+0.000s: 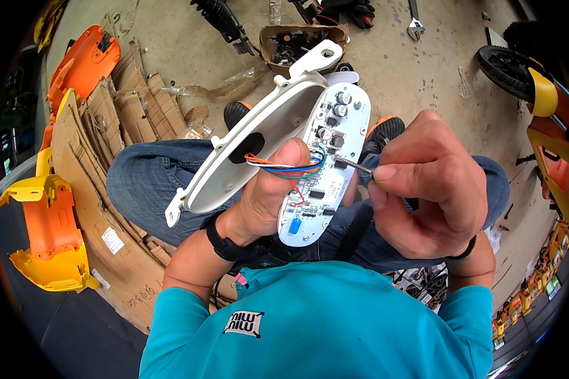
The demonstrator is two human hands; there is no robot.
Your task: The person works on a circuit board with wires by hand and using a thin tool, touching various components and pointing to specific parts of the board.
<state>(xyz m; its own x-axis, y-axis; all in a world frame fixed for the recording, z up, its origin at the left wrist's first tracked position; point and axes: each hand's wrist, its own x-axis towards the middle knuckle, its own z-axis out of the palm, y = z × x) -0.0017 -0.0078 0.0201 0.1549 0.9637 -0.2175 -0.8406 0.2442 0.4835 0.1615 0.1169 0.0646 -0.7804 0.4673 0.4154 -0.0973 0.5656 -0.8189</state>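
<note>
My left hand [269, 189] grips a white oval circuit board [320, 189], with its thumb by the bundle of coloured wires [284, 167]. The wires run into a dark patch inside a white oval housing [212, 183] with mounting tabs, tilted beside the board. The board carries capacitors, chips and a blue component [294, 225]. My right hand [427, 189] pinches a thin metal tool [362, 167] between thumb and fingers; its tip is at the board's middle, near a black chip. Whether the tip touches is unclear.
My crossed legs are below. Cardboard sheets [129, 107] and orange and yellow plastic shells [47, 227] lie left. Ahead are a box of small parts [281, 38], black gloves [354, 12] and an adjustable wrench [415, 25]. A wheel [506, 72] and yellow-orange vehicle parts stand right.
</note>
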